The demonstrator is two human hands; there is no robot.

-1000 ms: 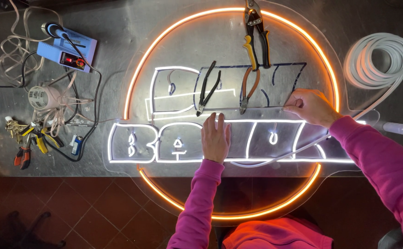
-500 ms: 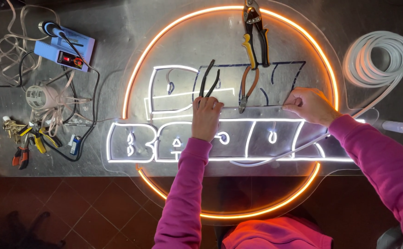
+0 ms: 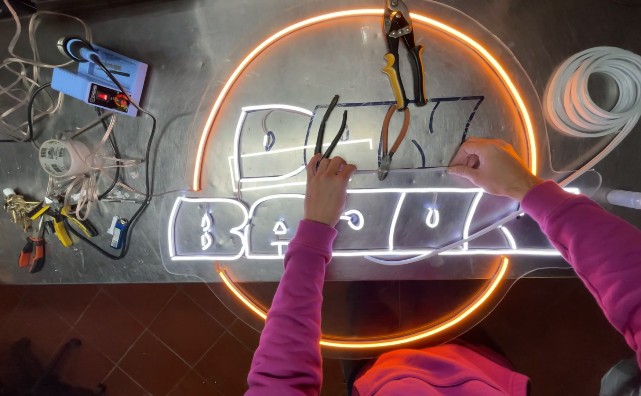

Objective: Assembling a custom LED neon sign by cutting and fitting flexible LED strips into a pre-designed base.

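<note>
Since a second ago the left hand [image 3: 329, 189] has slid from the lower row of letters up to the channel between the two rows, and it now sits at about the same level as the right hand [image 3: 490, 167], which has hardly shifted. Both are on the round neon sign [image 3: 225, 121], a clear panel ringed in orange light, and a thin white strip [image 3: 401, 170] runs straight between them across the sign's middle. The left fingers are curled and pressed down onto the strip's near end; whether they pinch it or merely pin it cannot be told. The right fingers are closed in a pinch on the far end, close to the sign's right edge, and from there the strip trails off toward the white coil [image 3: 601, 89] lying just outside the ring. Small black pliers [image 3: 330, 132] lie on the sign just above the left hand, red-handled cutters [image 3: 391, 143] beside them nearer the centre, and yellow-handled snips [image 3: 401, 51] at the sign's top. Far to the sign's left sit a blue control box [image 3: 100, 82] and a tangle of wires [image 3: 78, 172]. Done well, this seating likely wants the strip kept taut and level — one hand anchoring while the other presses along in short steps — without twisting it or kinking it at the corners.
</note>
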